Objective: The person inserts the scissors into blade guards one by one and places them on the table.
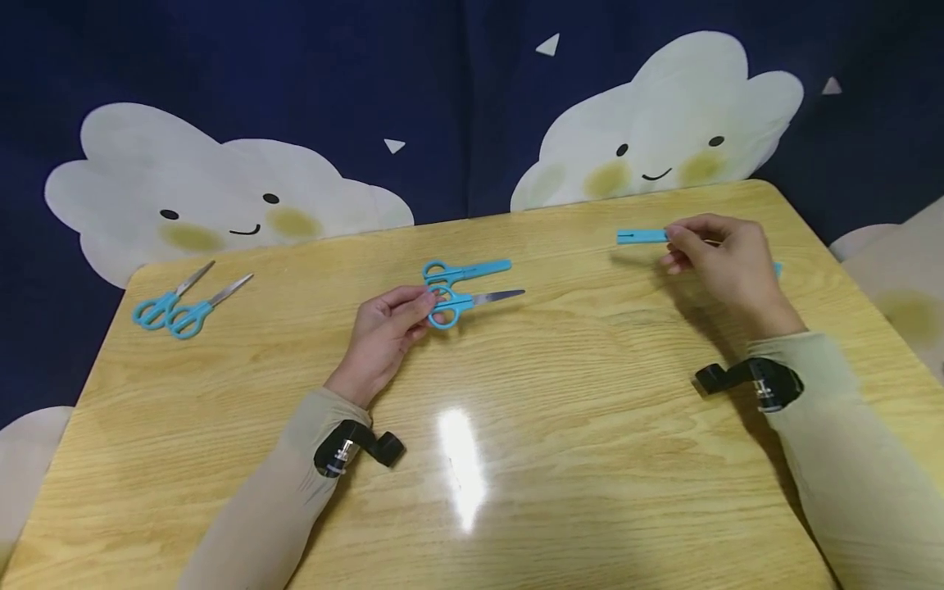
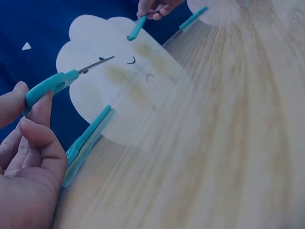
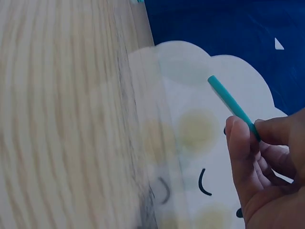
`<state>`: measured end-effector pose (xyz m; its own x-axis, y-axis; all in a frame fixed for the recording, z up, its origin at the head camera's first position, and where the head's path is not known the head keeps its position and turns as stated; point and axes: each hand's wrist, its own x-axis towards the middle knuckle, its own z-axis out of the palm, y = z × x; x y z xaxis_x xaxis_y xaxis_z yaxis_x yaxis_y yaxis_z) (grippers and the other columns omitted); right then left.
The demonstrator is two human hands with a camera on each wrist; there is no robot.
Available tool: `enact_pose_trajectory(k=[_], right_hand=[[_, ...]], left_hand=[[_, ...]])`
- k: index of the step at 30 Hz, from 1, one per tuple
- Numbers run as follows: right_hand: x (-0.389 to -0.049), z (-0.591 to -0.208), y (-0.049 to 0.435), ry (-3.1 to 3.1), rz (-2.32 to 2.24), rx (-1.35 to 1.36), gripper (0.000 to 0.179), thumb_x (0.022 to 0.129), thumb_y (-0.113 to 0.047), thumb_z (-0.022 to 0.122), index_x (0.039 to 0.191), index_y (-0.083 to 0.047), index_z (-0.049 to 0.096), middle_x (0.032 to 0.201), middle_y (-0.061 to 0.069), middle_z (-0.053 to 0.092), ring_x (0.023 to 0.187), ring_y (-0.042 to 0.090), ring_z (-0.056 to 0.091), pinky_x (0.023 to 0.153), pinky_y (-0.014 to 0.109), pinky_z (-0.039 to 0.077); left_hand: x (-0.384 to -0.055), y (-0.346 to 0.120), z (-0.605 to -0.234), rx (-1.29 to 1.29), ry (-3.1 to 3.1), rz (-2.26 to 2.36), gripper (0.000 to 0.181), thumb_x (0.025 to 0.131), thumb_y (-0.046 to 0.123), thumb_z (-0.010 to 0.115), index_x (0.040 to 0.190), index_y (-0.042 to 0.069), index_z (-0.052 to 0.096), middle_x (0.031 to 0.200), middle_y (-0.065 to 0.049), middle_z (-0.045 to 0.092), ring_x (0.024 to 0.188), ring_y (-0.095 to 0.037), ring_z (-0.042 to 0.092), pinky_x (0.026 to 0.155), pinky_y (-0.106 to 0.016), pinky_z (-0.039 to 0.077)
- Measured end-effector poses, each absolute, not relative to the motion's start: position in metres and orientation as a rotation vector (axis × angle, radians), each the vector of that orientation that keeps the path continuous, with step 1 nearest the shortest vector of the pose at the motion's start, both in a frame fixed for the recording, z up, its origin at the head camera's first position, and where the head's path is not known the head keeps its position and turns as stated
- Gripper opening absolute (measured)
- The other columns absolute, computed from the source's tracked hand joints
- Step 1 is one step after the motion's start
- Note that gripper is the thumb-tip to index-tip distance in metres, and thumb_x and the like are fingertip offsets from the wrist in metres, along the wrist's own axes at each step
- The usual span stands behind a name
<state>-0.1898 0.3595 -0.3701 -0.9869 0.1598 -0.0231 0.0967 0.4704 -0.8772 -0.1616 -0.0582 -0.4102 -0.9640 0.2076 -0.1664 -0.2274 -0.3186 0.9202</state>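
Observation:
My left hand [image 1: 391, 332] pinches a pair of small scissors [image 1: 451, 306] by its blue handles, the bare metal blades pointing right. In the left wrist view these scissors [image 2: 50, 88] are held up above the tabletop. My right hand [image 1: 726, 262] holds a flat blue blade cover [image 1: 640, 236] between thumb and fingers, its slotted end toward the left. The same cover [image 3: 231, 100] shows in the right wrist view as a slim bar. Just behind the left hand, another pair of blue scissors [image 1: 472, 270] lies with its blades inside a cover.
Two uncovered blue-handled scissors [image 1: 193, 318] lie side by side at the table's left end. Another blue piece [image 1: 778, 269] lies mostly hidden behind my right hand. The wooden table [image 1: 575, 459] meets a dark blue cloth [image 1: 457, 98] with cloud prints along its back edge.

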Motion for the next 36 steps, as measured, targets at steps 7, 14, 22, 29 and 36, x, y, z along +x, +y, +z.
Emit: enact_pose_trajectory(k=[7, 14, 22, 29, 36], right_hand=[[-0.186, -0.37, 0.353, -2.546, 1.732, -0.218, 0.042, 0.092, -0.034, 0.063, 0.117, -0.001, 0.063, 0.087, -0.006, 0.071, 0.074, 0.007, 0.072, 0.064, 0.021, 0.061], [-0.185, -0.373, 0.347, -2.49, 1.823, -0.207, 0.044, 0.091, -0.034, 0.066, 0.118, 0.0, 0.063, 0.089, 0.001, 0.071, 0.073, 0.01, 0.073, 0.064, 0.023, 0.061], [-0.185, -0.379, 0.343, -2.314, 2.004, -0.17, 0.04, 0.09, -0.028, 0.068, 0.114, 0.003, 0.065, 0.083, 0.005, 0.07, 0.069, 0.011, 0.072, 0.059, 0.021, 0.06], [-0.184, -0.382, 0.335, -2.16, 2.177, -0.15, 0.038, 0.09, -0.024, 0.069, 0.112, 0.007, 0.064, 0.083, 0.006, 0.07, 0.068, 0.012, 0.07, 0.058, 0.021, 0.059], [-0.183, -0.384, 0.331, -2.141, 2.214, -0.118, 0.038, 0.09, -0.023, 0.068, 0.112, 0.007, 0.064, 0.084, 0.007, 0.069, 0.07, 0.012, 0.07, 0.059, 0.021, 0.059]], left_hand=[[-0.16, -0.054, -0.409, -0.023, 1.653, 2.344, 0.007, 0.094, 0.007, 0.063, 0.1, 0.009, 0.065, 0.087, 0.007, 0.075, 0.07, -0.002, 0.059, 0.057, -0.015, 0.044], [-0.158, -0.052, -0.41, -0.024, 1.678, 2.327, 0.011, 0.094, 0.009, 0.063, 0.105, 0.006, 0.064, 0.088, 0.007, 0.075, 0.07, -0.002, 0.059, 0.057, -0.015, 0.044], [-0.157, -0.048, -0.408, -0.027, 1.678, 2.321, 0.013, 0.094, 0.01, 0.063, 0.107, 0.005, 0.063, 0.09, 0.006, 0.076, 0.073, -0.003, 0.064, 0.058, -0.015, 0.047], [-0.157, -0.046, -0.407, -0.023, 1.693, 2.309, 0.019, 0.094, 0.013, 0.065, 0.11, 0.003, 0.063, 0.096, 0.004, 0.076, 0.075, -0.004, 0.069, 0.059, -0.014, 0.049], [-0.157, -0.046, -0.408, -0.013, 1.684, 2.315, 0.02, 0.093, 0.014, 0.066, 0.11, 0.003, 0.063, 0.095, 0.002, 0.077, 0.075, -0.005, 0.07, 0.059, -0.014, 0.049]])
